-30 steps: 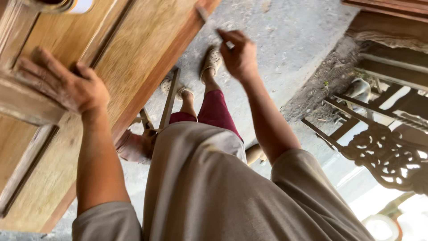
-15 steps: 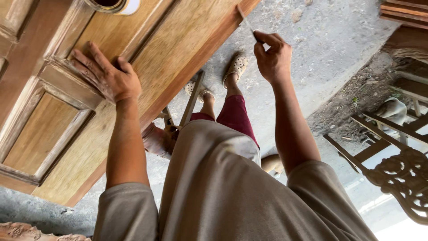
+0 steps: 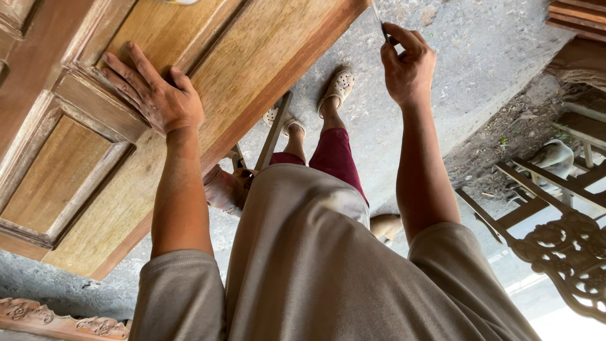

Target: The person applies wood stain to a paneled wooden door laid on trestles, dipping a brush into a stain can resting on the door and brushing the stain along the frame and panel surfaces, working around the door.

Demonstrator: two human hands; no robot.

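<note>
Door point(image 3: 252, 69) of panelled wood lies flat at the upper left. Left hand point(image 3: 154, 95) rests on it, palm down, fingers spread, clamping nothing. Right hand point(image 3: 407, 66), off the door's edge above the concrete floor point(image 3: 480, 57), has its grip closed on a thin tool point(image 3: 377, 14).

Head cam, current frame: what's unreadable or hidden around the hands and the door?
- Thin metal tool in the right hand: its tip is cut off by the top edge, so its type is unclear.
- Panelled brown wooden door: its ends run past the top and left edges.
- Left hand: its palm lies flat against the door, hidden.
</note>
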